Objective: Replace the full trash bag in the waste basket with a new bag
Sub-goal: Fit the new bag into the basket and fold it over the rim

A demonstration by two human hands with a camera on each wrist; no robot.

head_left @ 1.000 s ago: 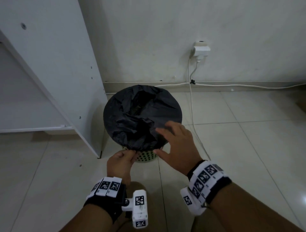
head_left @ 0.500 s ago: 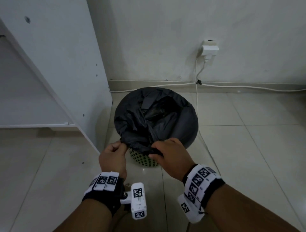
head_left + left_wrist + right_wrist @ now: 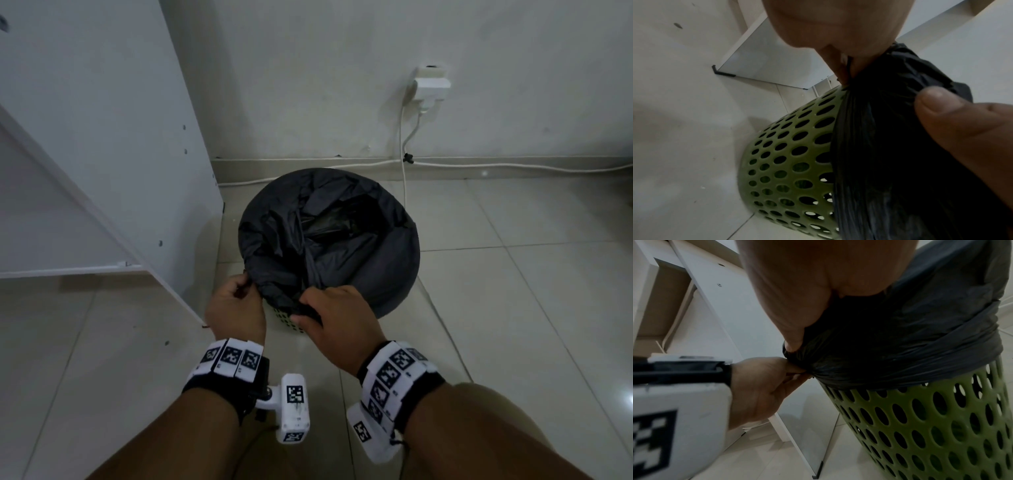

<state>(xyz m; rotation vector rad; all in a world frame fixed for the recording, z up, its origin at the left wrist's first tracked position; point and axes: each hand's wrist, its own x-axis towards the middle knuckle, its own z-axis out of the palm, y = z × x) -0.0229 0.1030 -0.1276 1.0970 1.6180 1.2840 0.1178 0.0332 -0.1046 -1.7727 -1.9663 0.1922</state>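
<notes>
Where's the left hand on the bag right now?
In the head view, the left hand pinches the black bag's folded-over edge at the green basket's near-left rim, beside the right hand.

The waste basket (image 3: 291, 320) stands on the floor (image 3: 513, 308) directly ahead of you, near the wall (image 3: 342, 85) behind it. The trash bag (image 3: 387, 267) sits in it, folded over its rim. Your left hand (image 3: 234, 305) is at the bag's near-left edge, your right hand (image 3: 337, 322) just beside it at the near edge. The cabinet panel (image 3: 102, 120) stands to the basket's left. The wall socket (image 3: 432, 84) is behind and to the right, its cable (image 3: 403, 164) dropping to the floor just behind the basket.
</notes>
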